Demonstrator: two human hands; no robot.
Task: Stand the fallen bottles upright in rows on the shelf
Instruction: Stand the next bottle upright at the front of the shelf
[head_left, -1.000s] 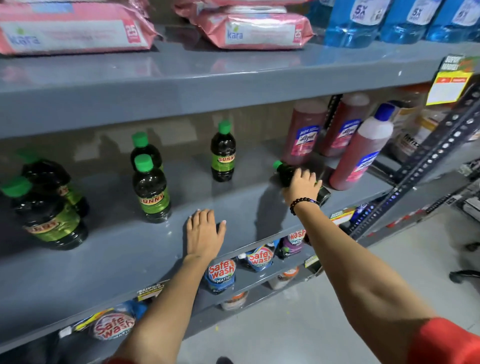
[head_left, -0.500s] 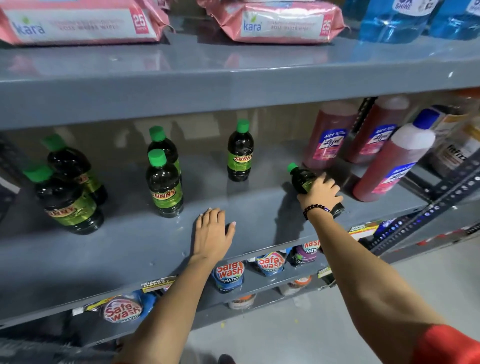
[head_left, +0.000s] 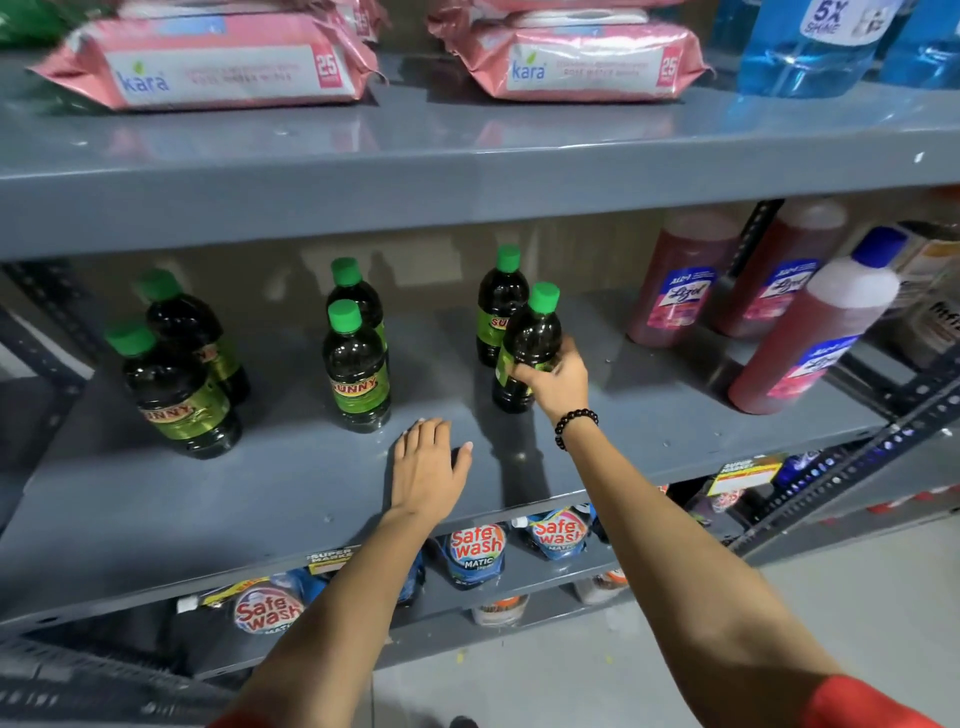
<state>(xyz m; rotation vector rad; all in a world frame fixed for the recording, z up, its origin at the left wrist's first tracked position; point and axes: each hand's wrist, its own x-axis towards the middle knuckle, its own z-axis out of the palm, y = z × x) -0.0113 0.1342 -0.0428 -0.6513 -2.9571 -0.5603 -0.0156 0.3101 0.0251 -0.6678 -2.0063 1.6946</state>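
Dark green-capped bottles with green "Sunny" labels stand on the grey middle shelf (head_left: 649, 415). My right hand (head_left: 556, 382) grips one bottle (head_left: 530, 343) around its middle, nearly upright, its base on the shelf just in front of another standing bottle (head_left: 496, 301). A pair stands in the middle, front bottle (head_left: 356, 374) and back bottle (head_left: 353, 296). Another pair stands at the left, front bottle (head_left: 176, 400) and rear bottle (head_left: 182, 322). My left hand (head_left: 426, 467) lies flat on the shelf, fingers apart, holding nothing.
Red Lizol bottles (head_left: 680, 280) stand at the right, one (head_left: 815, 332) leaning. Pink wipe packs (head_left: 208, 67) and blue bottles (head_left: 810, 47) fill the upper shelf. Safe Wash pouches (head_left: 475, 551) sit on the lower shelf. A perforated steel upright (head_left: 883, 441) runs at the right.
My right hand has lifted the fallen bottle from lying on the shelf, swung it upright and brought it left, in front of the standing bottle. My left hand has stayed flat.
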